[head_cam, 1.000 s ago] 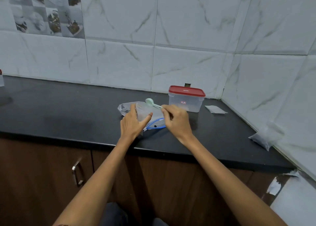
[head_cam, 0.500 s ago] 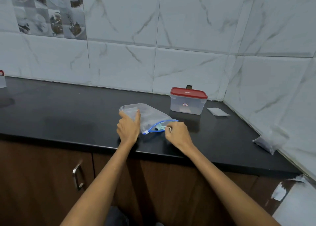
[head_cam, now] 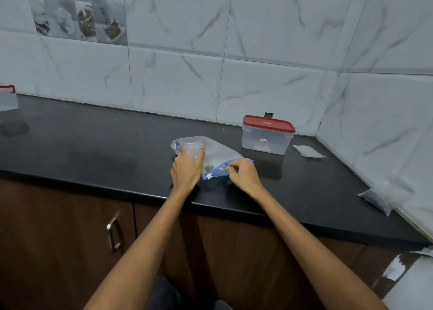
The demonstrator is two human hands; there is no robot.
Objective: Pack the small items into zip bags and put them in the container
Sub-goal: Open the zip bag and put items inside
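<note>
A clear zip bag (head_cam: pixel 216 154) with a blue zip edge lies on the black counter (head_cam: pixel 93 145). My left hand (head_cam: pixel 187 166) rests flat on the bag's left part, holding it down. My right hand (head_cam: pixel 243 172) pinches the pale green spoon's handle (head_cam: pixel 226 168) at the bag's open mouth; the spoon's bowl is inside the bag beside small dark items. Behind and to the right stands a clear plastic container (head_cam: pixel 267 141) with its red lid shut.
A flat pale packet (head_cam: pixel 308 151) lies right of the container, near the wall corner. Another filled bag (head_cam: pixel 377 198) leans on the right wall. A red-edged object (head_cam: pixel 8 99) shows at the far left. Cabinet doors sit under the counter's front edge.
My right hand brought the green spoon down from above the bag into its mouth. My left hand shifted from the mouth onto the bag's left part.
</note>
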